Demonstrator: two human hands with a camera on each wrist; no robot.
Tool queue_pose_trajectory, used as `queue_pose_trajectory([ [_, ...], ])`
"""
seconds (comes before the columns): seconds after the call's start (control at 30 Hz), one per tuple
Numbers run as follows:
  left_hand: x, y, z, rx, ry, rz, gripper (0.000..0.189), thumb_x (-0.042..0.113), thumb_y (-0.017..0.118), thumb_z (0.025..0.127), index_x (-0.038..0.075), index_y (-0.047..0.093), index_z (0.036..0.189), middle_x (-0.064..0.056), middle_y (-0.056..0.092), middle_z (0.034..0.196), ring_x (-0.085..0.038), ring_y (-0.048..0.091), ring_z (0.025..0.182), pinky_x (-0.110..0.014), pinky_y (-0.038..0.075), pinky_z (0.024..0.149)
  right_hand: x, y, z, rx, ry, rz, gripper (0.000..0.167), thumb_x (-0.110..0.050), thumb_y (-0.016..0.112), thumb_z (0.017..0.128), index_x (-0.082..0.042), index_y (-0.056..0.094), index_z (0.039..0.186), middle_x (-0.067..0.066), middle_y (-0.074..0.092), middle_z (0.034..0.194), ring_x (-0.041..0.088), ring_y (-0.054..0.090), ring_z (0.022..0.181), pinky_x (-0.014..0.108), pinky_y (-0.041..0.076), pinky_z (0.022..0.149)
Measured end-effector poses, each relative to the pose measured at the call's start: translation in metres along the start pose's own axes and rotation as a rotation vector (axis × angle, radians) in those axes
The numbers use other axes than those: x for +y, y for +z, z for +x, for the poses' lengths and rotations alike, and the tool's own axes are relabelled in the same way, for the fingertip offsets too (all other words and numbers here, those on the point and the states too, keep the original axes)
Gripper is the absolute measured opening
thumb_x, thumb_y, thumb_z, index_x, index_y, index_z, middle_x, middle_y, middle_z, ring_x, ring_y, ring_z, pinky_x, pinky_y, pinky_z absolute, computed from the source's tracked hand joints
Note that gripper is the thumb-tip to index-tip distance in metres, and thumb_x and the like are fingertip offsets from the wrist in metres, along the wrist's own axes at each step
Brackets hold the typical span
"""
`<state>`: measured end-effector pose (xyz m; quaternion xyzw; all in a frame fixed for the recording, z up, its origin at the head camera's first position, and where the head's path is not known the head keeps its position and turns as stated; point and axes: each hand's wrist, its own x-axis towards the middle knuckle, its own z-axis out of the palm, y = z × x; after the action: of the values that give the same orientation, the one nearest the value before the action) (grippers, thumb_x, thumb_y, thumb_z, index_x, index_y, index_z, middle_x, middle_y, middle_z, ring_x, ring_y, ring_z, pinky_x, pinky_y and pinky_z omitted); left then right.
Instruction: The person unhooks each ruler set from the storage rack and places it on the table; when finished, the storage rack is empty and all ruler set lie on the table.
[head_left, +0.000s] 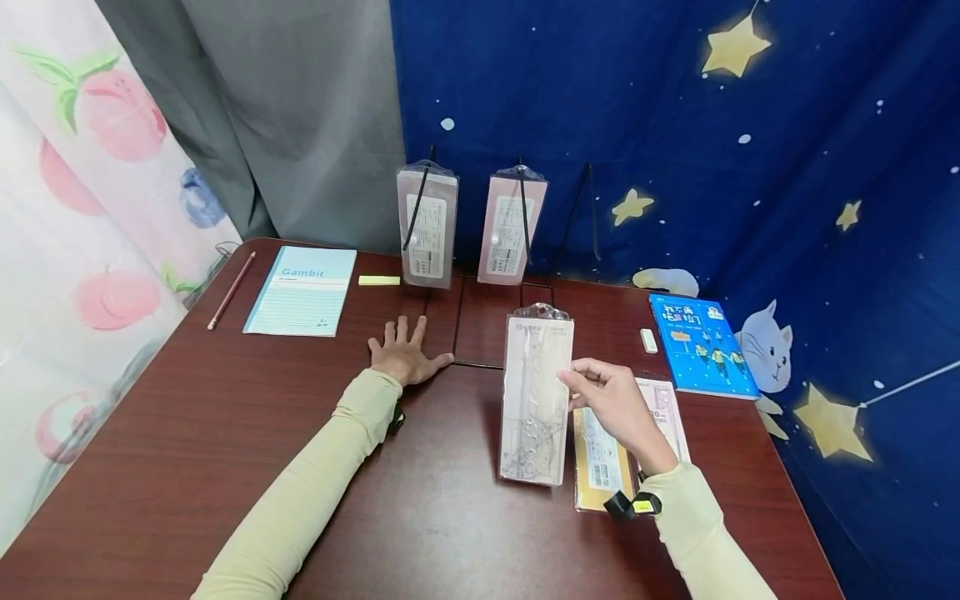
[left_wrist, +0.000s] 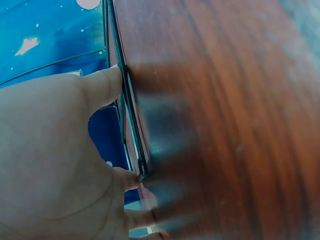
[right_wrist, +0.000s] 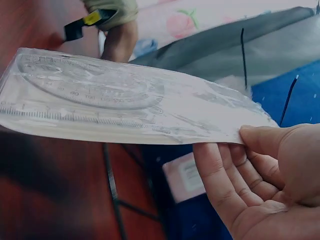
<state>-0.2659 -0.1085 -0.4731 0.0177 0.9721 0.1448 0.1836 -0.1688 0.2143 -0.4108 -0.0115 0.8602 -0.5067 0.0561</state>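
My right hand [head_left: 611, 400] pinches the right edge of a packaged ruler set [head_left: 534, 400] between thumb and fingers, holding it upright above the table. In the right wrist view, a clear protractor [right_wrist: 95, 82] and a straight ruler [right_wrist: 85, 117] show through its plastic sleeve. My left hand [head_left: 403, 357] lies spread with fingers straight at the base of a black wire rack [head_left: 477, 365]. Its thumb and fingertips are right at the base wire in the left wrist view. On the rack hang a grey-backed pack [head_left: 429, 225] and a pink-backed pack [head_left: 512, 227].
Under my right wrist lie a yellow-backed pack [head_left: 600, 467] and a pale pink pack [head_left: 663, 400]. A blue book [head_left: 705, 346] and a white eraser [head_left: 648, 341] are at the right. To the left are a notebook [head_left: 302, 292], a pencil [head_left: 231, 292] and a yellow strip [head_left: 379, 281].
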Motion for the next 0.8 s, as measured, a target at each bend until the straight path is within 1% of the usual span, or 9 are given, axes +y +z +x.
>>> queue_pose_trajectory([
  [0.07, -0.001, 0.000, 0.000, -0.001, -0.002, 0.000, 0.093, 0.070, 0.041, 0.101, 0.017, 0.006, 0.169, -0.024, 0.002, 0.174, -0.046, 0.003, 0.161, -0.072, 0.010, 0.124, 0.009, 0.002, -0.001, -0.006, 0.035, 0.009, 0.034, -0.038, 0.069, 0.100, -0.007, 0.075, 0.114, 0.007, 0.073, 0.094, 0.017, 0.074, 0.074, 0.035, 0.063, 0.079],
  [0.1, -0.001, 0.000, 0.000, -0.002, -0.002, -0.001, 0.093, 0.070, 0.041, 0.101, 0.017, 0.005, 0.169, -0.023, 0.002, 0.174, -0.046, 0.003, 0.161, -0.072, 0.010, 0.124, 0.014, 0.003, -0.001, -0.007, 0.055, 0.015, 0.034, -0.037, 0.069, 0.100, -0.007, 0.075, 0.114, 0.007, 0.072, 0.093, 0.017, 0.074, 0.074, 0.035, 0.063, 0.079],
  [0.2, -0.001, -0.001, -0.001, -0.006, -0.002, -0.003, 0.092, 0.069, 0.041, 0.101, 0.018, 0.005, 0.169, -0.023, 0.001, 0.174, -0.046, 0.003, 0.161, -0.072, 0.009, 0.124, 0.026, 0.007, -0.003, -0.005, 0.099, 0.022, 0.033, -0.035, 0.069, 0.101, -0.006, 0.075, 0.115, 0.006, 0.073, 0.093, 0.018, 0.073, 0.074, 0.033, 0.062, 0.077],
  [0.3, 0.001, -0.002, -0.001, -0.008, -0.001, -0.004, 0.092, 0.069, 0.041, 0.101, 0.017, 0.005, 0.169, -0.023, 0.001, 0.174, -0.045, 0.003, 0.161, -0.071, 0.009, 0.125, 0.036, 0.011, -0.005, 0.022, 0.131, 0.021, 0.031, -0.034, 0.070, 0.100, -0.007, 0.076, 0.114, 0.005, 0.075, 0.093, 0.018, 0.071, 0.071, 0.028, 0.059, 0.074],
  [0.43, 0.002, -0.003, -0.001, -0.011, -0.002, -0.002, 0.092, 0.069, 0.041, 0.101, 0.017, 0.006, 0.169, -0.023, 0.001, 0.174, -0.045, 0.002, 0.161, -0.071, 0.009, 0.125, 0.048, 0.016, -0.007, 0.068, 0.134, 0.007, 0.028, -0.031, 0.073, 0.099, -0.006, 0.078, 0.111, 0.004, 0.074, 0.085, 0.017, 0.070, 0.067, 0.025, 0.057, 0.068],
  [0.6, 0.001, -0.002, 0.001, -0.009, -0.001, -0.001, 0.092, 0.069, 0.041, 0.101, 0.017, 0.006, 0.169, -0.023, 0.002, 0.174, -0.046, 0.003, 0.161, -0.071, 0.009, 0.124, 0.057, 0.023, -0.006, 0.119, 0.128, -0.013, 0.024, -0.026, 0.076, 0.096, -0.004, 0.080, 0.105, 0.003, 0.073, 0.076, 0.018, 0.069, 0.063, 0.021, 0.052, 0.060],
  [0.8, 0.000, -0.001, 0.001, -0.011, -0.004, -0.010, 0.093, 0.069, 0.042, 0.101, 0.017, 0.006, 0.169, -0.023, 0.002, 0.174, -0.046, 0.002, 0.161, -0.071, 0.009, 0.124, 0.062, 0.029, -0.004, 0.165, 0.138, -0.066, 0.020, -0.022, 0.077, 0.094, -0.003, 0.081, 0.101, 0.006, 0.076, 0.078, 0.012, 0.068, 0.059, 0.020, 0.053, 0.057],
])
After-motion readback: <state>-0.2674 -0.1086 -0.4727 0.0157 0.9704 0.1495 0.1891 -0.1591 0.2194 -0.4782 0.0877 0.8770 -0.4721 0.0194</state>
